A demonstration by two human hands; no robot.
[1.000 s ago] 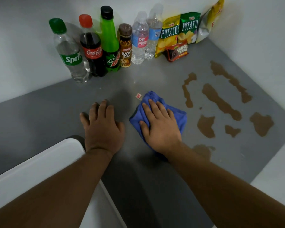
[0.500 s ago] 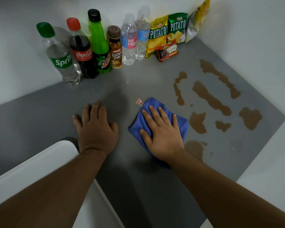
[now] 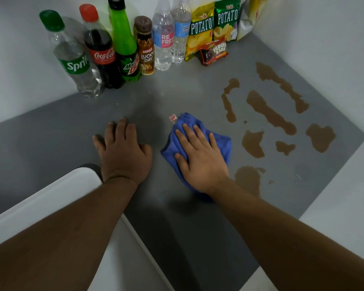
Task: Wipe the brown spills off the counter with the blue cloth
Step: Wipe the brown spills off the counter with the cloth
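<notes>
Where it ends: the flat grey counter (image 3: 177,227) meets white walls at back & right; a white rounded-corner panel (image 3: 51,196) cuts in at lower L.
Open room: bare grey w/ nothing on it between the hands and the back row; the R side is taken by spills.
Back row: clear green-capped Sprite bottle (image 3: 72,57), dark red-capped Coca-Cola bottle (image 3: 102,53), bright green Mountain Dew bottle (image 3: 125,43), brown Kopiko Lucky Day bottle (image 3: 145,47), two clear water bottles (image 3: 163,38), yellow & green potato chip bags (image 3: 213,24), small red Fudgee Barr pack (image 3: 213,53).
Vs 0.5 s ago: both hands and cloth sit in the same spots on the counter; spills look unchanged.
Blue cloth (image 3: 221,141): folded soft cloth, bunched, small white-red tag (image 3: 173,118) at its far corner; mid-counter, just L of the spills.
Right hand (image 3: 200,160): flat on the cloth, fingers spread, pressing, not clenched.
Left hand (image 3: 124,152): palm down on bare counter, holding nothing.
Brown spills (image 3: 269,112): several wet patches & streaks; nearest patch beside the R wrist.
</notes>
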